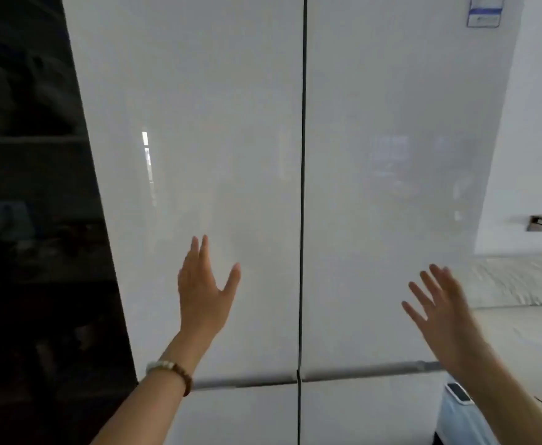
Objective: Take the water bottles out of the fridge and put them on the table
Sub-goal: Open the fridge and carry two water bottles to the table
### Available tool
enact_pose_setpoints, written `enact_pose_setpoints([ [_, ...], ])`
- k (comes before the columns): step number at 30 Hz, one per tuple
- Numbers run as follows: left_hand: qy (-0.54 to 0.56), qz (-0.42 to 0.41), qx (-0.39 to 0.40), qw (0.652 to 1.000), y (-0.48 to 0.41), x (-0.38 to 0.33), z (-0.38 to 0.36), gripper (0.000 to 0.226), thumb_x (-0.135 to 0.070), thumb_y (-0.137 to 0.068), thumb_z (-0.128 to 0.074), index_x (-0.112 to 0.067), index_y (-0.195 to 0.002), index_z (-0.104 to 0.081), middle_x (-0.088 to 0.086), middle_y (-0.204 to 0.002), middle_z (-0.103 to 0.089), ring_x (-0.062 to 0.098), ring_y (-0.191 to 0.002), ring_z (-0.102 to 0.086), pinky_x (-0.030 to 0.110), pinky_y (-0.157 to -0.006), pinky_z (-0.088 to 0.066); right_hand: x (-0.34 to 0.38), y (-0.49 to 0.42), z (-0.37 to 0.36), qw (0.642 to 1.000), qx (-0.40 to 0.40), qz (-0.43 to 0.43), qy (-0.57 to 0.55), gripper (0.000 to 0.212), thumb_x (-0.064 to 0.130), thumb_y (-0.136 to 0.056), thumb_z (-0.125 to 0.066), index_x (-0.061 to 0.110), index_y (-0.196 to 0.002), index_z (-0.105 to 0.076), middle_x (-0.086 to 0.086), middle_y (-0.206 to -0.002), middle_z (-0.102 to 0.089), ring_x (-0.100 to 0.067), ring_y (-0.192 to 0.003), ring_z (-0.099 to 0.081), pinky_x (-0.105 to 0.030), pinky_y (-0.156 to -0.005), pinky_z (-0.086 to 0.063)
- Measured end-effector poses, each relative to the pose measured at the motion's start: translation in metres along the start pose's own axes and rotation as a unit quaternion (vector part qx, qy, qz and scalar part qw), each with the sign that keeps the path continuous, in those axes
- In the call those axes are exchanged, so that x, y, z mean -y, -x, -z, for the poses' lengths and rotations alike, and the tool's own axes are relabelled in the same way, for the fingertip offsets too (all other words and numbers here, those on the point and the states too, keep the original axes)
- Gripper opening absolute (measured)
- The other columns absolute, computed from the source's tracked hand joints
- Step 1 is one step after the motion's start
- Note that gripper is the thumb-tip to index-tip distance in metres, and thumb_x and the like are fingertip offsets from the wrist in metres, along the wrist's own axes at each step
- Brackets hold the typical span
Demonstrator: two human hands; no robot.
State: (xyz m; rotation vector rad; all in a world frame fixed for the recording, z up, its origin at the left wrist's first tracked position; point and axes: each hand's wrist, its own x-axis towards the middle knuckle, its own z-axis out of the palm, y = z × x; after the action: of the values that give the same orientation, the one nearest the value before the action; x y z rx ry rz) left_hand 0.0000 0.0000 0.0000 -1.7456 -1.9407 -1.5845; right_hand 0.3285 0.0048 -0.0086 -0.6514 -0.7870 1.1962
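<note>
A tall white fridge (231,155) with two glossy upper doors fills the view, both doors closed along a dark centre seam (303,187). My left hand (203,290) is raised in front of the left door, fingers straight, holding nothing; a bead bracelet sits on its wrist. My right hand (439,309) is raised before the right door's lower right part, fingers spread, empty. Whether either hand touches the door I cannot tell. No water bottles are in view.
A dark cabinet (38,220) stands against the fridge's left side. To the right are a white wall with a socket and plug (540,222), a pale surface (519,284), and a phone (459,393) lying low at the right. The lower fridge doors (247,415) start beneath a grey horizontal strip.
</note>
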Motion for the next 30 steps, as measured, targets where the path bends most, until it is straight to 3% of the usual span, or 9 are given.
enact_pose_setpoints([
  [2,-0.054,-0.015,0.053,0.997,0.009,0.005,-0.032,0.078,-0.058,-0.090,-0.039,-0.022,-0.150,-0.004,0.001,-0.160,0.003,0.023,-0.147,-0.001,0.045,-0.119,-0.004,-0.038,-0.006,0.005,0.996,0.006,-0.075,0.039,0.093,0.062,-0.067,-0.064,0.027,-0.144,-0.027,0.003,-0.155,-0.026,-0.024,-0.141,-0.028,-0.040,-0.102,-0.034],
  [4,-0.087,-0.010,0.113,0.990,0.021,0.011,-0.066,0.082,-0.067,-0.085,-0.027,-0.027,-0.150,0.003,-0.004,-0.159,0.010,0.021,-0.147,0.006,0.045,-0.117,0.003,-0.083,-0.011,0.014,0.985,0.022,-0.154,0.081,0.125,0.068,-0.043,-0.075,0.026,-0.148,-0.021,0.004,-0.154,-0.024,-0.024,-0.141,-0.026,-0.044,-0.105,-0.030],
  [7,-0.125,-0.011,0.147,0.981,0.039,0.029,-0.115,0.083,-0.072,-0.078,-0.013,-0.034,-0.147,0.011,-0.006,-0.158,0.017,0.020,-0.146,0.012,0.045,-0.116,0.008,-0.153,-0.029,0.037,0.962,0.001,-0.256,0.100,0.106,0.059,-0.063,-0.067,0.024,-0.150,-0.016,0.000,-0.158,-0.016,-0.026,-0.143,-0.021,-0.047,-0.109,-0.028],
  [13,-0.180,0.038,0.220,0.958,0.060,0.066,-0.190,0.085,-0.076,-0.079,-0.016,-0.038,-0.141,0.028,-0.006,-0.149,0.037,0.022,-0.142,0.027,0.051,-0.116,0.010,-0.249,-0.068,0.062,0.921,0.044,-0.367,0.122,0.131,0.069,-0.035,-0.075,0.029,-0.148,-0.022,0.011,-0.158,-0.006,-0.024,-0.144,-0.019,-0.041,-0.105,-0.032],
  [16,-0.196,0.057,0.211,0.956,0.061,0.073,-0.216,0.096,-0.081,-0.074,-0.019,-0.034,-0.138,0.036,-0.004,-0.142,0.050,0.025,-0.136,0.037,0.050,-0.113,0.015,-0.275,-0.090,0.062,0.914,0.034,-0.390,0.107,0.124,0.071,-0.034,-0.079,0.031,-0.143,-0.033,0.011,-0.155,-0.016,-0.023,-0.142,-0.025,-0.040,-0.104,-0.035],
  [20,-0.195,0.086,0.191,0.958,0.060,0.074,-0.240,0.112,-0.085,-0.069,-0.031,-0.031,-0.133,0.043,0.001,-0.137,0.054,0.027,-0.131,0.045,0.051,-0.113,0.016,-0.300,-0.109,0.062,0.908,-0.056,-0.404,0.092,0.112,0.062,-0.052,-0.078,0.021,-0.144,-0.029,-0.003,-0.148,-0.033,-0.024,-0.136,-0.034,-0.038,-0.106,-0.035],
  [25,-0.206,0.105,0.174,0.957,0.057,0.077,-0.254,0.122,-0.087,-0.064,-0.038,-0.028,-0.129,0.047,0.001,-0.132,0.060,0.030,-0.131,0.044,0.055,-0.113,0.014,-0.317,-0.108,0.061,0.914,-0.036,-0.403,0.030,0.128,0.074,-0.028,-0.077,0.021,-0.136,-0.033,-0.006,-0.117,-0.048,-0.020,-0.100,-0.055,-0.037,-0.105,-0.041],
  [28,-0.203,0.105,0.166,0.959,0.058,0.075,-0.252,0.123,-0.085,-0.064,-0.041,-0.031,-0.128,0.048,-0.001,-0.131,0.059,0.028,-0.128,0.047,0.056,-0.114,0.010,-0.321,-0.108,0.062,0.916,-0.026,-0.398,0.050,0.114,0.075,-0.040,-0.070,0.024,-0.135,-0.033,-0.010,-0.136,-0.042,-0.024,-0.119,-0.050,-0.032,-0.096,-0.043],
  [30,-0.191,0.109,0.174,0.960,0.059,0.070,-0.248,0.121,-0.084,-0.064,-0.043,-0.033,-0.128,0.046,0.000,-0.135,0.055,0.028,-0.130,0.045,0.056,-0.115,0.007,-0.323,-0.107,0.060,0.917,-0.070,-0.387,0.072,0.094,0.071,-0.056,-0.068,0.017,-0.128,-0.040,-0.012,-0.116,-0.055,-0.021,-0.095,-0.056,-0.029,-0.084,-0.045],
])
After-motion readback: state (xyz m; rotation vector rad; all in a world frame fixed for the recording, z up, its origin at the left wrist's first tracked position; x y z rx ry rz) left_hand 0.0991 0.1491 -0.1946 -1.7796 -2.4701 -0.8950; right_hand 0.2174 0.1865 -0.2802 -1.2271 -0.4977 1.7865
